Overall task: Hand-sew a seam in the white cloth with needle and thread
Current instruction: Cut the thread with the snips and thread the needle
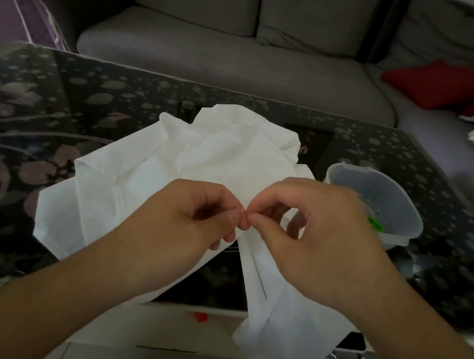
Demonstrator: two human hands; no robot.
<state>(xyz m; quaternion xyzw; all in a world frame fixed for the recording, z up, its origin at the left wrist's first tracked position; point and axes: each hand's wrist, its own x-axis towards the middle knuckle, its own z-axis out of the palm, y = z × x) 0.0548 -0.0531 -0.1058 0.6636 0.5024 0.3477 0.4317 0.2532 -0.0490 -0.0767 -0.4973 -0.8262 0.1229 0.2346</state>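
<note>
Head view, both hands point(192, 212) point(320, 234) pinching white cloth point(202, 154), plastic tub point(383, 197) beside, sofa point(219, 51) behind

Both forearms reach fwd, left hand point(192, 215) & right hand point(323, 237) pinching, fingers touching.

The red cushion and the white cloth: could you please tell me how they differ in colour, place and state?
The red cushion lies on the grey sofa, while the white cloth is spread on the dark flower-patterned glass table. The cushion lies untouched; the cloth is pinched by the left hand and the right hand. Both are soft fabric items.
</note>
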